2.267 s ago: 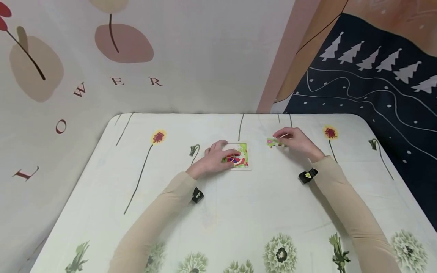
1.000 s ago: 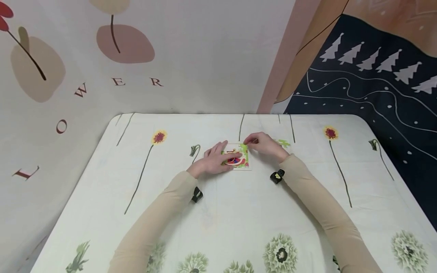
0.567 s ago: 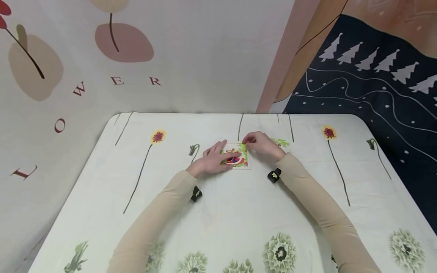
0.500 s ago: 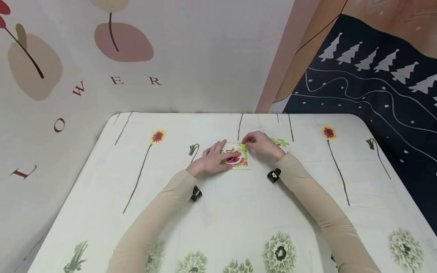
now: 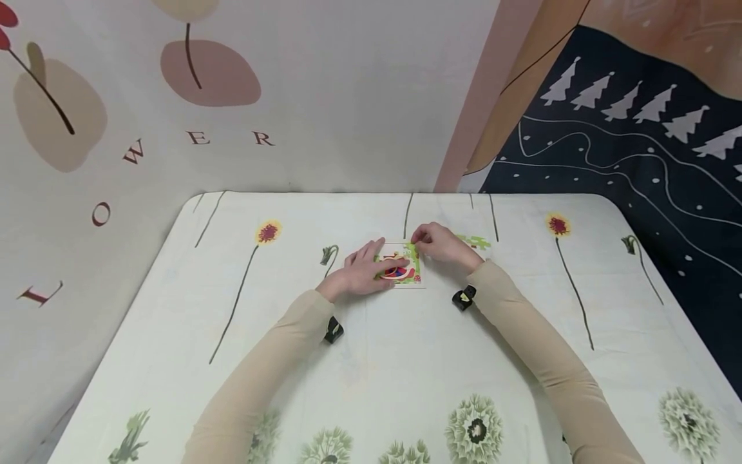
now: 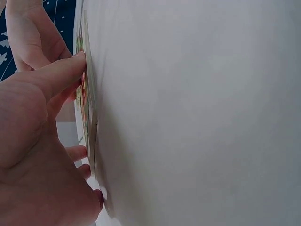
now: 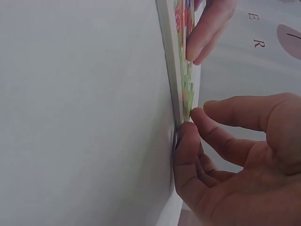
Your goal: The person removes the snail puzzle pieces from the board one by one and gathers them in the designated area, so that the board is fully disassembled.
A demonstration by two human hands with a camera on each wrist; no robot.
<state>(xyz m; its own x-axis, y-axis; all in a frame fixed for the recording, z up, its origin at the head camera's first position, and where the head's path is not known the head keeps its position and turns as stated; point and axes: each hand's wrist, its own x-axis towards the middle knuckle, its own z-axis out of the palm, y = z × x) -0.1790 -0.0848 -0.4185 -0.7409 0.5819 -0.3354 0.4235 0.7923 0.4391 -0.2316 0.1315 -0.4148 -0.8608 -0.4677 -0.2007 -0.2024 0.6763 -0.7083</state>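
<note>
A small square jigsaw puzzle board [image 7: 172, 61] with a pale rim and a colourful red, blue and green picture lies on the table. My left hand [image 5: 363, 268] rests on its left part with fingers spread, the thumb reaching across the picture and covering some of it. At the far right corner, the fingertips of my right hand [image 5: 443, 246] pinch a green puzzle piece [image 7: 188, 101], mostly hidden by them in the head view. In the right wrist view, those fingertips are right at the board's edge. Loose green puzzle pieces [image 5: 478, 242] lie just beyond my right hand.
A white flower-print cloth [image 5: 394, 361] covers the table. Behind it hangs a pale wall cloth [image 5: 348, 116] with letters and painted shapes, and a dark blue cloth [image 5: 626, 148] with white trees is at the right. Each wrist carries a small black device [image 5: 464, 298].
My right hand has moved left from the loose pieces to the board's far right corner, bringing a green puzzle piece. For the last second it shifts only slightly there. My left hand stays on the board.
</note>
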